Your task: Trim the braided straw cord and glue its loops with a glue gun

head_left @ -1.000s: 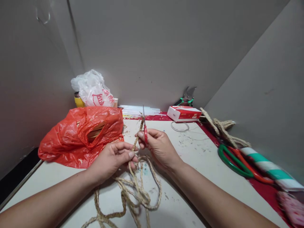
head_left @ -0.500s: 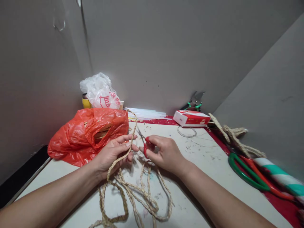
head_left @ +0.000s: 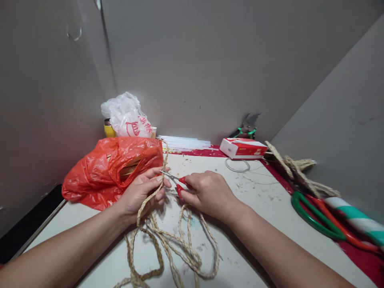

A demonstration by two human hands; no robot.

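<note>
Pinching cord (head_left: 149,199), gripping scissors (head_left: 173,179), fingers (head_left: 152,185) seemingly curled

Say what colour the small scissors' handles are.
The small scissors' handles are red, in the head view.

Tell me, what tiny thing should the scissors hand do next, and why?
Maybe gently squeeze the scissors, minding the left hand. The right hand holds them with handles spread and blades at the braided cord, which the left hand pinches close beside the blades.
</note>
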